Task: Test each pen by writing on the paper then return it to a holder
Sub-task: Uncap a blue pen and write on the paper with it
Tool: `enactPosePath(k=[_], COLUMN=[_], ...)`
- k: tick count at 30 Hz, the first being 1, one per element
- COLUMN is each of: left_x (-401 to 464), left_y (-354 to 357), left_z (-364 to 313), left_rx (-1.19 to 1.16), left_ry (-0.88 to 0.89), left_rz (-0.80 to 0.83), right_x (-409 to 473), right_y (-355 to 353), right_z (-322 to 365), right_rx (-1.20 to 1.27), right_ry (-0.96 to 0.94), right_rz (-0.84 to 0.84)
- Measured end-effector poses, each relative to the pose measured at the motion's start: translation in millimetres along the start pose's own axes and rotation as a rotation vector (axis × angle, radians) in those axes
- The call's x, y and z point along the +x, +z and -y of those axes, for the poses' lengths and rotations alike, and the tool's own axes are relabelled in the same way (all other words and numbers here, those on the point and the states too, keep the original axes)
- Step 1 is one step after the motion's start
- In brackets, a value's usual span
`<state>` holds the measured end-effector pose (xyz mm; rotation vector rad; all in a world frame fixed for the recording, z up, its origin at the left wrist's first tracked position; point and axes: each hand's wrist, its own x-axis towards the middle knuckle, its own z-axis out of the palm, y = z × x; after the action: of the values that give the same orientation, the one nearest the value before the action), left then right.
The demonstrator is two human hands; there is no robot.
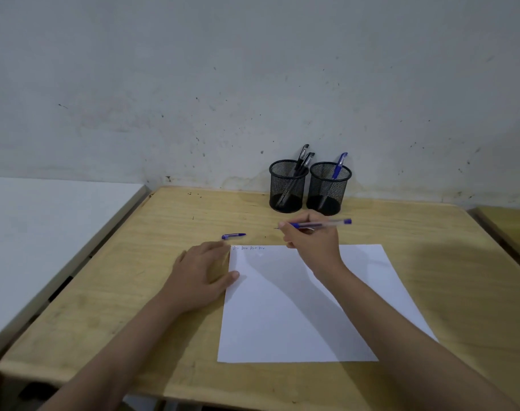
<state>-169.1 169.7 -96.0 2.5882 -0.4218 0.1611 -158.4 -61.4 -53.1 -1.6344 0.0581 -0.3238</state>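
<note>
A white sheet of paper (300, 307) lies on the wooden desk, with a short line of handwriting along its top left edge. My right hand (313, 241) grips an uncapped blue pen (326, 223), held level just above the paper's top edge with its tip pointing left. The pen's blue cap (233, 236) lies on the desk to the left of it. My left hand (205, 271) rests flat at the paper's left edge, thumb on the sheet. Two black mesh holders stand at the back: the left holder (286, 188) has two black pens, the right holder (328, 189) one blue pen.
The wooden desk (134, 277) ends at a grey wall behind the holders. A white table (39, 232) adjoins it on the left, and another wooden surface (510, 223) shows at the right edge.
</note>
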Motion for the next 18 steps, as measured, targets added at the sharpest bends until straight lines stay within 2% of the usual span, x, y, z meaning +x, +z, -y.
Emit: enactPosePath(k=[4,8,18], left_x=[-6,-6,-6], left_y=[3,5,5], left_z=[-5,-4,-4], left_rx=[0.09,0.103,0.092], left_ry=[-0.009,0.0,-0.004], left_rz=[0.043,0.026,0.028], right_x=[9,18,17], right_y=[14,24,32], right_z=[-7,-12,-26], right_rx=[-0.067,-0.056,-0.014], right_ry=[0.143,0.185,0.115], right_rz=[0.058,0.065,-0.027])
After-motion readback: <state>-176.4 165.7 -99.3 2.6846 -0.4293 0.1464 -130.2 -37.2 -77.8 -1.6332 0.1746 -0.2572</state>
